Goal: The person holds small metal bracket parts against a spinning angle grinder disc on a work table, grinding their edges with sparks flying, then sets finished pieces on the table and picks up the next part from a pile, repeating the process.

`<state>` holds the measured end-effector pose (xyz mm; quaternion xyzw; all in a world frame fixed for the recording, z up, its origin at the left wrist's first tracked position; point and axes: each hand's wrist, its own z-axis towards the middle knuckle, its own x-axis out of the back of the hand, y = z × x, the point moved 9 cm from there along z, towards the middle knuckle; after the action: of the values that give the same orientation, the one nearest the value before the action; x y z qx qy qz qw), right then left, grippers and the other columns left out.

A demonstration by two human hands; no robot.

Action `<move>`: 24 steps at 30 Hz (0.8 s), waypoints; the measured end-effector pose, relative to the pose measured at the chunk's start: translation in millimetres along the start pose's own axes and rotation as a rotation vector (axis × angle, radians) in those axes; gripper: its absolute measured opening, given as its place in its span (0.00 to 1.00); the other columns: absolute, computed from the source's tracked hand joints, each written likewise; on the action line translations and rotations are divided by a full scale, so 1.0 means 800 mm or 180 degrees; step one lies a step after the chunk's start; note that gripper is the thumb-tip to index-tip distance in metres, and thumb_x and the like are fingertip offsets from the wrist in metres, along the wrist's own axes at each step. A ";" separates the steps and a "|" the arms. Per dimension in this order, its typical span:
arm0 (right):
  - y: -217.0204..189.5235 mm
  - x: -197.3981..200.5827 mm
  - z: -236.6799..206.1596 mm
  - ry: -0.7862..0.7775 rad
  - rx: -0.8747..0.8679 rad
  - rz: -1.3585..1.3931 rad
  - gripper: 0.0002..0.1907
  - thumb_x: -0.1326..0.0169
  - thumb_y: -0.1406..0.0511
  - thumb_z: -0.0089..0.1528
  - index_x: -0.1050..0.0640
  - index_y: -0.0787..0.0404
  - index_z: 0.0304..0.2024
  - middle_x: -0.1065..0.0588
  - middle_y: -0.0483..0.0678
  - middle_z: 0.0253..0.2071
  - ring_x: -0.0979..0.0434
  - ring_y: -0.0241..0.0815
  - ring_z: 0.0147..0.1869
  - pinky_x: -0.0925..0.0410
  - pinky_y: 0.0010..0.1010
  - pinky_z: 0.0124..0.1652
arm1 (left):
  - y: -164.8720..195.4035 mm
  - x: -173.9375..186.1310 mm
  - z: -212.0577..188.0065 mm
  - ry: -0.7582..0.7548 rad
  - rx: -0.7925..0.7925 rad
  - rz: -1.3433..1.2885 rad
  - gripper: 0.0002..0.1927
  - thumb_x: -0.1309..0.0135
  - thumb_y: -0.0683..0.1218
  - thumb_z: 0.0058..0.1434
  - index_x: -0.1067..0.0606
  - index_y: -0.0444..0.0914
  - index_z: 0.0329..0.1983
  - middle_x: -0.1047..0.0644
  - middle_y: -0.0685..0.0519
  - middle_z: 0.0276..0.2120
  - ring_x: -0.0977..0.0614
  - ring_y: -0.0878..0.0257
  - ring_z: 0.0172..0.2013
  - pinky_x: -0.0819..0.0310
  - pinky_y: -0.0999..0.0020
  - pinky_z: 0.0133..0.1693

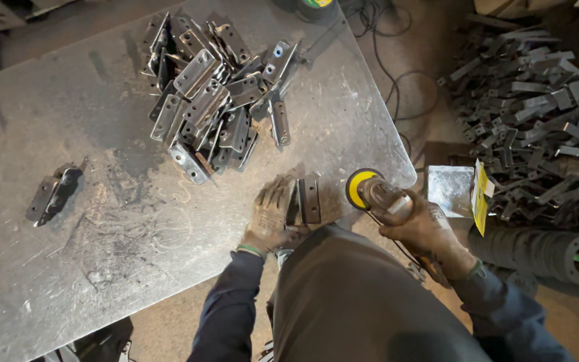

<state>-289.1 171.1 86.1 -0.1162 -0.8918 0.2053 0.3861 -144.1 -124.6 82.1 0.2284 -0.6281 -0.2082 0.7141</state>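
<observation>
My gloved left hand [271, 218] presses down on a small steel bracket [308, 198] lying at the near edge of the steel table [68, 114]. In my gloved right hand [427, 231] I grip an angle grinder [378, 194] with a yellow disc, held just to the right of the bracket. The disc sits close to the bracket at the table's edge; I cannot tell if they touch.
A heap of several similar brackets [216, 100] lies at the table's far middle. One lone bracket [53, 193] rests at the left. On the floor to the right lie a pile of metal strips [537, 114], stacked rings [544, 251], a small metal box [450, 188] and cables [397, 80].
</observation>
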 end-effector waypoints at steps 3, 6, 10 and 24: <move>-0.017 -0.006 -0.005 -0.0224 0.0477 0.1163 0.53 0.27 0.60 0.41 0.36 0.68 0.64 0.18 0.56 0.41 0.19 0.42 0.42 0.25 0.32 0.43 | 0.000 0.003 0.012 -0.0101 -0.0225 -0.0102 0.64 0.28 0.57 0.35 0.45 0.31 0.73 0.37 0.39 0.70 0.40 0.43 0.71 0.53 0.48 0.72; -0.003 -0.005 -0.005 -0.0051 0.0313 0.0549 0.50 0.27 0.61 0.40 0.31 0.66 0.63 0.19 0.55 0.42 0.19 0.41 0.43 0.25 0.31 0.43 | 0.004 0.007 0.021 -0.0055 -0.0235 -0.0145 0.62 0.27 0.58 0.35 0.43 0.32 0.72 0.36 0.40 0.68 0.38 0.43 0.70 0.51 0.48 0.71; 0.018 -0.009 -0.004 0.0016 0.0075 0.0546 0.56 0.26 0.62 0.40 0.38 0.66 0.68 0.21 0.56 0.45 0.19 0.44 0.44 0.25 0.33 0.43 | 0.015 0.019 0.021 0.0136 -0.0033 -0.0198 0.61 0.27 0.62 0.34 0.39 0.32 0.68 0.32 0.37 0.63 0.34 0.41 0.65 0.46 0.46 0.67; -0.039 -0.014 -0.038 -0.0462 0.0533 0.1563 0.37 0.29 0.70 0.42 0.24 0.66 0.55 0.21 0.49 0.48 0.22 0.40 0.51 0.28 0.29 0.50 | -0.012 -0.011 0.038 0.1066 0.1065 -0.1079 0.16 0.51 0.48 0.65 0.20 0.41 0.53 0.20 0.48 0.54 0.19 0.48 0.55 0.24 0.56 0.54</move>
<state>-261.0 147.9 111.6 -0.2817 -0.8421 0.3736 0.2680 -175.3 -129.1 72.9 0.4759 -0.4799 -0.1776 0.7153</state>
